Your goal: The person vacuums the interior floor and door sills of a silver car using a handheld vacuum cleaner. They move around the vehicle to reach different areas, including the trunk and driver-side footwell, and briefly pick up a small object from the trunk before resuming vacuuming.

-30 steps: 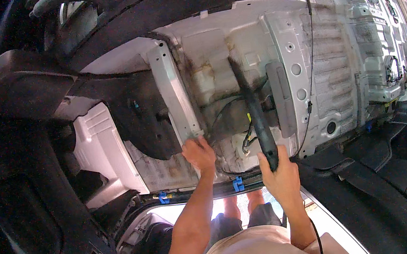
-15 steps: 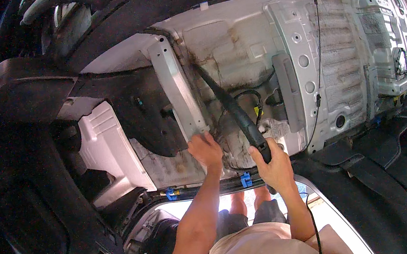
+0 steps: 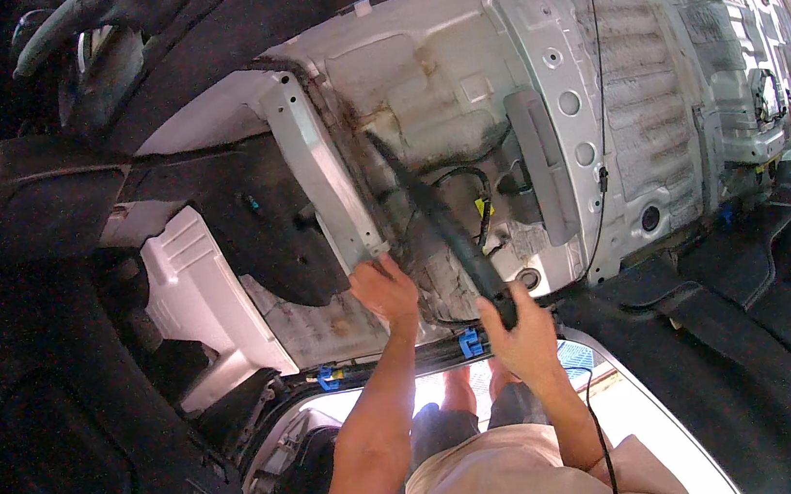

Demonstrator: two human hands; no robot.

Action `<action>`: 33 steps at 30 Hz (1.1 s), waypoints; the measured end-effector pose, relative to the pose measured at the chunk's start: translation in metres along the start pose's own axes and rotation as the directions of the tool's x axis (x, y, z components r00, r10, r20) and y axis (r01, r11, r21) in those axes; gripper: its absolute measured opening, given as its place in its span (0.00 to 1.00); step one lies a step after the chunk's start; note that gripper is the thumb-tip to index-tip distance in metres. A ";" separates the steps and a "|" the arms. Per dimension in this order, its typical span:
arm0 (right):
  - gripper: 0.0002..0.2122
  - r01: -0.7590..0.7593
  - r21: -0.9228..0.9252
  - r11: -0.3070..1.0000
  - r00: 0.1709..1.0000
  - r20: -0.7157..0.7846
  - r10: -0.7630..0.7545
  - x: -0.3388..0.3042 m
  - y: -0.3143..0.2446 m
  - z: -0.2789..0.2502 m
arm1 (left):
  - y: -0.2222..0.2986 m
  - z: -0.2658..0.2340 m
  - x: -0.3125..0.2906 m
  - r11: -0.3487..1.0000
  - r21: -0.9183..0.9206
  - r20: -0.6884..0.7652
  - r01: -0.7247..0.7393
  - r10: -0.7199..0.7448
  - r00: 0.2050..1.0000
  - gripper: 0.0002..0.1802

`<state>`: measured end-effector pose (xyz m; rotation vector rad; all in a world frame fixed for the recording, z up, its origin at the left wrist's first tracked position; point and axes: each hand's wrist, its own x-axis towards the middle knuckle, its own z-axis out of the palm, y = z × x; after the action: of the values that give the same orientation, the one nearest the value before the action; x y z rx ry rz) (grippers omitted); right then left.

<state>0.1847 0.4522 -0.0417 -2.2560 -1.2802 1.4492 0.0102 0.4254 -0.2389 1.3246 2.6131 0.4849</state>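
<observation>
The right hand (image 3: 523, 335) is grasping the black tube (image 3: 453, 236) at its lower end, with the thumb and fingers closing around it. The tube is lying in front of the person, over the car floor (image 3: 394, 62); its long axis is slanting from the right hand forward and to the left. Its thin tip is pointing to the ground just right of the metal bar (image 3: 323, 167). Whether the tip is touching the floor, I cannot tell.

The left hand (image 3: 386, 292) is resting on the near end of the metal bar with bent fingers; whether it is really gripping, I cannot tell. This hand is staying apart from the tube, so the right hand is the nearer one.

The metal bar is forming an edge on the left of the tube, and the grey pad (image 3: 543, 167) is standing on the right. Between them a stretch of floor is giving some room, but the wire with a yellow tag (image 3: 484, 208) is running close on the tube's right. A thin black cord (image 3: 600, 429) is hanging beside the right forearm.
</observation>
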 end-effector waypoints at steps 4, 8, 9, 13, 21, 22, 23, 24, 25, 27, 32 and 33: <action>0.17 -0.039 -0.055 0.998 0.999 0.031 0.041 -0.009 0.014 -0.016 | 0.003 -0.001 0.000 0.999 0.036 -0.001 -0.024 0.024 1.000 0.17; 0.19 -0.017 -0.067 0.998 0.999 0.050 0.021 -0.012 0.027 -0.015 | 0.005 -0.002 0.001 1.000 0.021 -0.005 0.013 -0.013 1.000 0.17; 0.20 -0.046 -0.094 0.995 0.993 0.107 0.056 -0.012 0.029 -0.012 | 0.005 -0.002 0.001 0.999 0.023 -0.001 0.024 -0.024 1.000 0.17; 0.16 -0.020 0.018 1.000 1.000 -0.023 0.021 -0.013 0.036 -0.002 | 0.003 -0.002 0.001 1.000 -0.012 0.018 0.002 -0.002 1.000 0.17; 0.17 0.064 -0.107 0.992 0.996 0.075 -0.056 -0.036 0.055 0.025 | -0.004 0.008 -0.001 0.991 0.126 -0.094 -0.037 0.049 0.994 0.19; 0.18 0.163 0.042 0.986 0.986 0.039 -0.164 -0.043 0.060 0.027 | -0.004 0.008 -0.001 0.987 0.153 -0.102 -0.051 0.067 0.992 0.19; 0.18 0.094 -0.007 0.996 0.993 0.074 -0.093 -0.052 0.067 0.027 | -0.004 0.008 -0.001 0.993 0.109 -0.091 -0.040 0.050 0.995 0.19; 0.19 0.051 -0.043 0.998 0.993 0.104 -0.047 -0.064 0.073 0.025 | -0.003 0.007 -0.001 0.998 0.060 -0.048 -0.030 0.033 0.998 0.20; 0.19 0.010 -0.078 0.997 0.991 0.136 0.000 -0.075 0.080 0.023 | -0.002 0.005 -0.001 1.000 0.016 -0.037 -0.025 0.025 0.999 0.20; 0.20 -0.001 -0.062 0.998 0.989 0.145 0.010 -0.100 0.095 0.008 | -0.001 0.002 0.000 1.000 0.007 -0.006 -0.019 0.019 1.000 0.20; 0.23 0.161 -0.061 0.985 0.987 0.012 -0.160 -0.127 0.130 -0.013 | -0.002 0.002 0.001 0.998 0.055 -0.014 -0.031 0.032 0.999 0.19; 0.23 0.216 -0.049 0.975 0.974 -0.058 -0.219 -0.125 0.135 -0.010 | -0.003 0.004 0.001 0.997 0.068 -0.014 -0.029 0.030 0.999 0.19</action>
<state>0.2500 0.2803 -0.0277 -2.0902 -1.4977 1.2761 0.0088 0.4252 -0.2437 1.3865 2.6484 0.4157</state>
